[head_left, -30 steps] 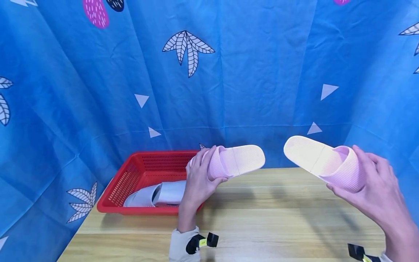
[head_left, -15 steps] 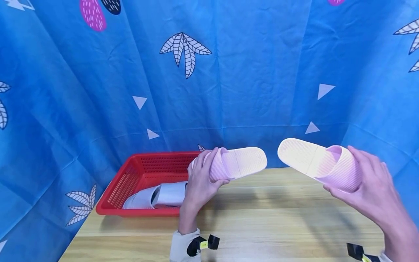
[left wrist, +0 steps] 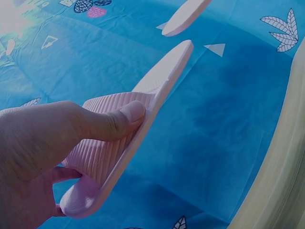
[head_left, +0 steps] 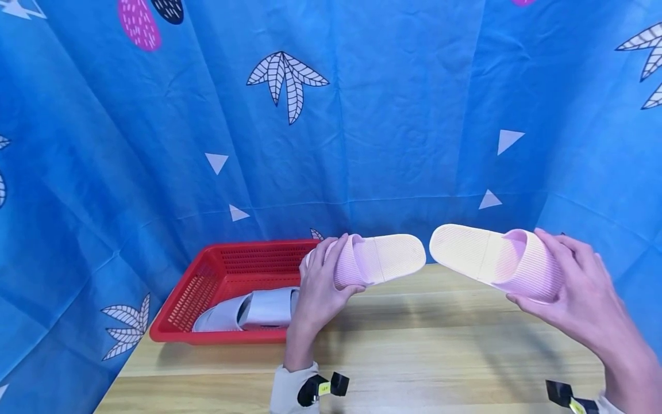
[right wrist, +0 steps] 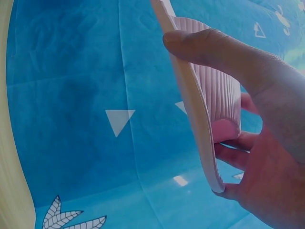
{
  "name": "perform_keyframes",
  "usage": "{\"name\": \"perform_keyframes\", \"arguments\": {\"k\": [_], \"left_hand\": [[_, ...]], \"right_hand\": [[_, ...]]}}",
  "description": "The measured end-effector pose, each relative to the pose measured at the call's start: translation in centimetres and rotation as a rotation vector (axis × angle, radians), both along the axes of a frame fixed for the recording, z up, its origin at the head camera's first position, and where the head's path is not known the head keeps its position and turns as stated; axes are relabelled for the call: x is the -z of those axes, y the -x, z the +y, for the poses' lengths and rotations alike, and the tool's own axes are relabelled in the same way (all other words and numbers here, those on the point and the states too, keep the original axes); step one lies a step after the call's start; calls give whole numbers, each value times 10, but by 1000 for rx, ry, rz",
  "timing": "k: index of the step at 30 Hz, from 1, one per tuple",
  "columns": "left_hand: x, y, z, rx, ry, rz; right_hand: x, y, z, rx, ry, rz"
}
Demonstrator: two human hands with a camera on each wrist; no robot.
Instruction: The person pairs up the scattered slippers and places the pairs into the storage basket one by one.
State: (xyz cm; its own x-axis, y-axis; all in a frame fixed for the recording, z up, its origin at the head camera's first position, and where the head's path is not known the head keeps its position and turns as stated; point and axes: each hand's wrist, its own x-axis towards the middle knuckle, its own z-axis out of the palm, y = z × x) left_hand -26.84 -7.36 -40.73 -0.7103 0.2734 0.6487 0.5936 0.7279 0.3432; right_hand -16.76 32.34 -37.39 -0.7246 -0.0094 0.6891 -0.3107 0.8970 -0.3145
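My left hand [head_left: 320, 287] grips a pink ribbed slipper [head_left: 398, 256] across its strap, with the thumb [left wrist: 119, 121] along the near edge in the left wrist view. A matching pink slipper [head_left: 460, 253] is held by my right hand [head_left: 584, 287], its thumb on the sole's edge and the other fingers around the strap side, as the right wrist view shows. Both slippers hang above the table with their pale heel ends pointing at each other, a narrow gap between them. Their toe ends are partly hidden behind the hands in the head view.
Left of my left hand, a red plastic basket [head_left: 207, 339] stands on the wooden table [head_left: 403, 368]. Light grey slippers [head_left: 269, 307] lie inside it. A blue patterned curtain [head_left: 393, 115] hangs behind the table and at both sides.
The right slipper has moved left and levelled a little, while the left one has shifted slightly right. The gap between their heel ends has narrowed. Both hands keep their hold.
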Motion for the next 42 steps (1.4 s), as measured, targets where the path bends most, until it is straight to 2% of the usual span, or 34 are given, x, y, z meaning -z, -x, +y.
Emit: {"name": "perform_keyframes", "arguments": {"k": [16, 27, 42], "left_hand": [[0, -2, 4, 18, 15, 3], [0, -2, 5, 51, 17, 13], [-1, -3, 8, 64, 18, 12]], "right_hand": [[1, 0, 0, 0, -21, -50], [2, 1, 2, -53, -8, -52], [2, 1, 2, -44, -22, -87]]}}
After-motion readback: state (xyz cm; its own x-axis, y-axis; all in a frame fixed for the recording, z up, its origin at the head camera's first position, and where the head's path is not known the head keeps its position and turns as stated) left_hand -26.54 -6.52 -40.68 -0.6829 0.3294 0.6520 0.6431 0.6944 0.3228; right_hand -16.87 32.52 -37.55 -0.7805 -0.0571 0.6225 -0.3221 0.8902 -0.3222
